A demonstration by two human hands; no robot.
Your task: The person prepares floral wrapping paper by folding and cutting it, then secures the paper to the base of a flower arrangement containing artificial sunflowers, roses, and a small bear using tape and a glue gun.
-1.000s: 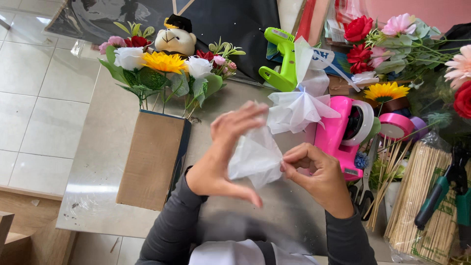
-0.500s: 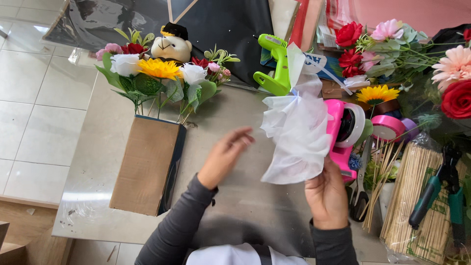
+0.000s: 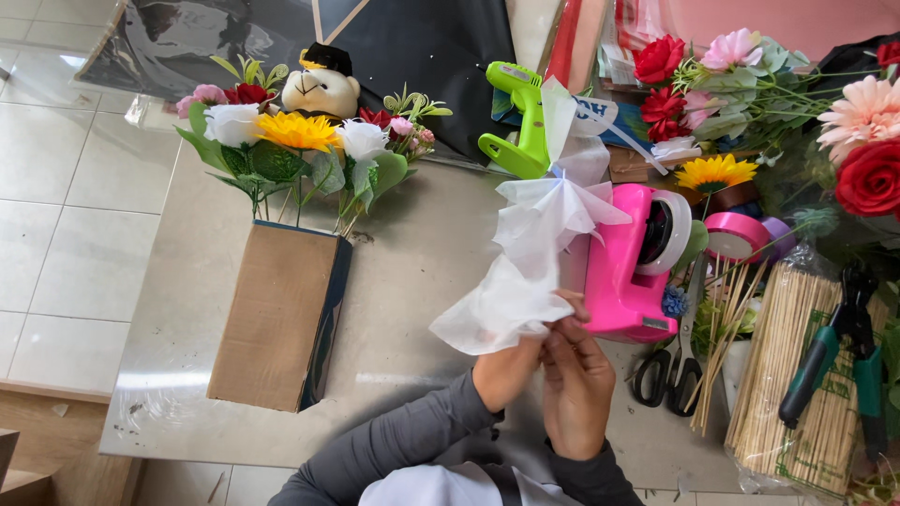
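Observation:
My left hand (image 3: 506,370) and my right hand (image 3: 574,379) meet over the table's near edge, both pinching the lower end of a piece of white tissue paper (image 3: 497,305). The paper fans out up and to the left from my fingers. Just above it lies another bunch of gathered white tissue (image 3: 553,211), leaning against a pink tape dispenser (image 3: 633,272) right of my hands.
A brown box (image 3: 277,314) holds a flower arrangement (image 3: 300,150) with a teddy bear (image 3: 322,89) at left. A green glue gun (image 3: 520,117) lies behind. Scissors (image 3: 670,370), wooden skewers (image 3: 792,375), pliers (image 3: 844,361), tape rolls (image 3: 736,234) and artificial flowers (image 3: 806,103) crowd the right.
My left hand came back from the left and joined my right hand on the tissue. The tissue dropped from held high to low, in front of the dispenser.

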